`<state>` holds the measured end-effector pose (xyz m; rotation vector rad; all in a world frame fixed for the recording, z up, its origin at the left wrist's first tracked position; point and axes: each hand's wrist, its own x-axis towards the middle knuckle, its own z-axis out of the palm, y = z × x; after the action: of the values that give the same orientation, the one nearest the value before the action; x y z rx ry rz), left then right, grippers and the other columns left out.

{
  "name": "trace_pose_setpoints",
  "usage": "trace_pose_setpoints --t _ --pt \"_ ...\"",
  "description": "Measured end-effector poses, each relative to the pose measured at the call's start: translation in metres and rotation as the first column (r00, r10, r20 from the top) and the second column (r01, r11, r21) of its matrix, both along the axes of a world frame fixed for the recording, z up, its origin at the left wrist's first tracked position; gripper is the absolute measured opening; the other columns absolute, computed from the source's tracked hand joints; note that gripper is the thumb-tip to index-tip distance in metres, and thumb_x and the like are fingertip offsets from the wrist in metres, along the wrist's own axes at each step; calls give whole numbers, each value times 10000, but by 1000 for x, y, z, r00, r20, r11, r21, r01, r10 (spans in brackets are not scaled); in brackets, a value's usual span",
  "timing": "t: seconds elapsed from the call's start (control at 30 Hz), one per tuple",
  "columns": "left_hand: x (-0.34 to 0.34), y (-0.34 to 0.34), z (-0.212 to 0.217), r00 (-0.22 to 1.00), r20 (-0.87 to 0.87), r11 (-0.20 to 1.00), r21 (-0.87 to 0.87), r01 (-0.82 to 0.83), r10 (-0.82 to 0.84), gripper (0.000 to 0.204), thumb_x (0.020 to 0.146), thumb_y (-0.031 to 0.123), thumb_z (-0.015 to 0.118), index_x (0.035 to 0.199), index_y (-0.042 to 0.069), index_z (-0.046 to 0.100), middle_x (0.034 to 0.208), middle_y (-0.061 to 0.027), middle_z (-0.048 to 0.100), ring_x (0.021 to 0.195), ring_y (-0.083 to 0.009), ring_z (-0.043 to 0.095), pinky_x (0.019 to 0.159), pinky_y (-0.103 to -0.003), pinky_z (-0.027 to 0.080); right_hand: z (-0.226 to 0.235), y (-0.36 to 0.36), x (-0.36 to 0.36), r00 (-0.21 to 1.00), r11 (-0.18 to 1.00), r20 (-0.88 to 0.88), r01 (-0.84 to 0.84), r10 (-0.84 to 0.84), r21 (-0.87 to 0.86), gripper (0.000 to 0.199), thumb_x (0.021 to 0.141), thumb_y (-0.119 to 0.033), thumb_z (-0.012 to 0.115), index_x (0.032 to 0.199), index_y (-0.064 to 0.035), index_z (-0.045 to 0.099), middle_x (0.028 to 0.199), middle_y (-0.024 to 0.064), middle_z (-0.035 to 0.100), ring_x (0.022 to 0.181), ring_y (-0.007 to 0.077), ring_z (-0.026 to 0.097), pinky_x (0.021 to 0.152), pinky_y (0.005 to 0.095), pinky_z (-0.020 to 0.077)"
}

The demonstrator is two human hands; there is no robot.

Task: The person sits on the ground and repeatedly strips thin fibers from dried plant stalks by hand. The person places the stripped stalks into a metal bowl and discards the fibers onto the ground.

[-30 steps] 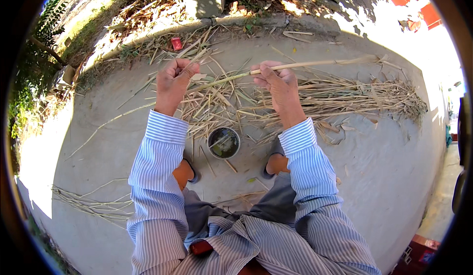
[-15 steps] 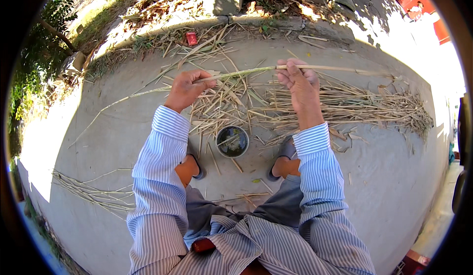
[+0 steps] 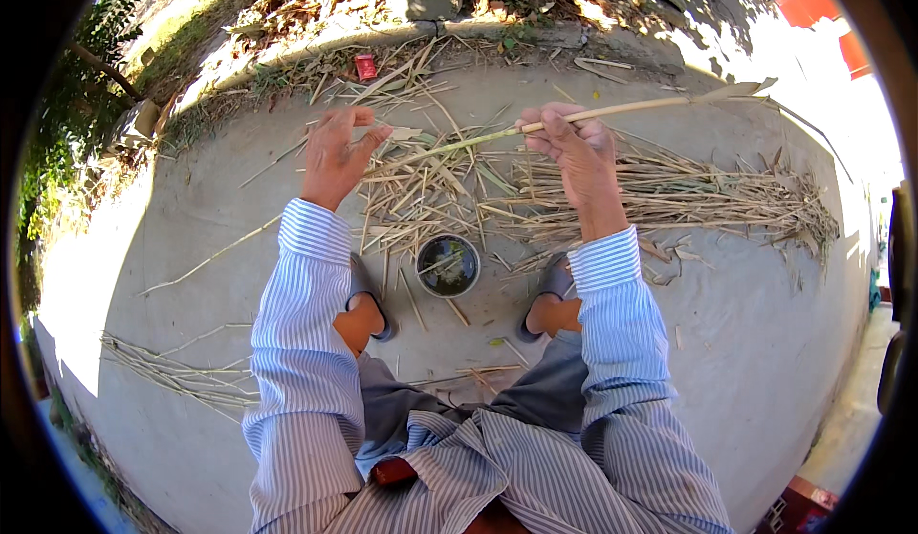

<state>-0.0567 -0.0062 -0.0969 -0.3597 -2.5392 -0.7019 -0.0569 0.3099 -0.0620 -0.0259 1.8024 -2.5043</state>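
fingers of the right hand point(image 3: 574, 147) clench a long pale reed stalk point(image 3: 612, 113) held above the ground; the left hand point(image 3: 335, 156) is now off it, fingers loose. below lie dry reed litter point(image 3: 669, 195) and a dark bowl point(image 3: 448, 264) between sandalled feet, on sunlit outdoor concrete ground point(image 3: 191, 228)

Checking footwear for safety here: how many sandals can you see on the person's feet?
2. One dark sandal is on the left foot, beside the round pot; the other sandal is on the right foot, right of the pot. None seem hidden.
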Motion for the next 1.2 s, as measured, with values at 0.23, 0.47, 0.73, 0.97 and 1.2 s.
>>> trace_pose_setpoints --t 0.23,0.47,0.73,0.97,1.2 --pt "16 -9 -10 757 529 898 405 171 -383 221 821 176 725 947 7 657 843 -39 668 767 -96 591 684 -264 471 1 0 -9 991 990 -15 134 -133 40 357 895 -205 654 1093 77 561 943 176 680 823 212 691 649 249 570" --pt "33 16 -8 820 486 845 534 -5 -303 136 831 99 715 914 3 668 814 -12 678 763 -58 595 689 -229 480 -7 4 -18 968 970 63 241 -242 20 394 871 -256 690 1044 71 556 870 156 676 743 186 687 600 231 563" --pt "30 7 -5 989 18 960 241 139 -148 157 806 134 744 890 18 678 799 -51 691 737 -87 610 633 -255 479 -7 -7 -19 958 968 146 251 -249 5 393 858 -285 707 984 54 552 844 157 666 722 202 691 585 239 564" --pt "31 6 26 986 151 792 592 -150 74 156 816 176 711 851 30 665 795 -104 655 746 -266 619 656 -350 494 -19 -3 -26 923 959 269 285 -274 -1 407 858 -287 707 979 65 543 849 170 648 725 228 693 570 232 562" --pt "22 37 34 979 -205 990 -140 -21 -8 345 806 344 700 968 44 648 977 -132 658 971 -298 580 829 -409 433 -21 -44 -4 969 991 234 103 -79 -91 459 845 -320 718 1036 53 533 915 164 650 811 242 686 656 276 570"
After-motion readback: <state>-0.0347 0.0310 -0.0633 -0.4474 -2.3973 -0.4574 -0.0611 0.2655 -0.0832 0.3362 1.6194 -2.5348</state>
